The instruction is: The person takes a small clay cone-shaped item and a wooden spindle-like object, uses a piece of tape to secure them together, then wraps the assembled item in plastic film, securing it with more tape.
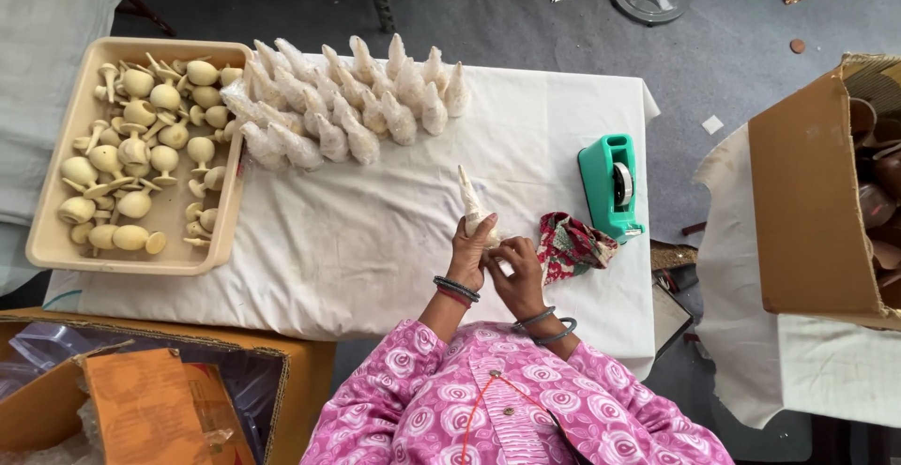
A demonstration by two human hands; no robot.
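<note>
1. Left hand (468, 251) is wrapped around the lower body of a small cream goblet-shaped piece bundled in white paper (475, 210). The paper's twisted tip points up and away from the person.
2. Right hand (515, 273) is pressed in against the same bundle at its base, fingers curled on the paper. Both hands are together on it, just above the white cloth covering the table (375, 240), near the front edge and right of centre. Looks like one hand steadies while the other works the wrap's bottom end; the fingertip detail is too small to tell.
3. Green tape dispenser (612, 186) sits on the cloth just right of the hands, within easy reach of the right hand.
4. Crumpled red-and-green patterned rag (571, 244) lies touching the dispenser's near end, just beside the right hand.
5. Pile of finished white-paper-wrapped pieces (347, 104) is lined up in rows at the far side of the table, tips pointing away, so they stay out of the work spot.
6. Beige plastic tray (47, 221) at far left holds the bare cream goblet-shaped pieces (141, 146), loosely heaped, touching the wrapped pile at its right rim.
7. Open brown cardboard box (807, 202) stands on a separate covering to the right, with dark brownish items inside, unclear.
</note>
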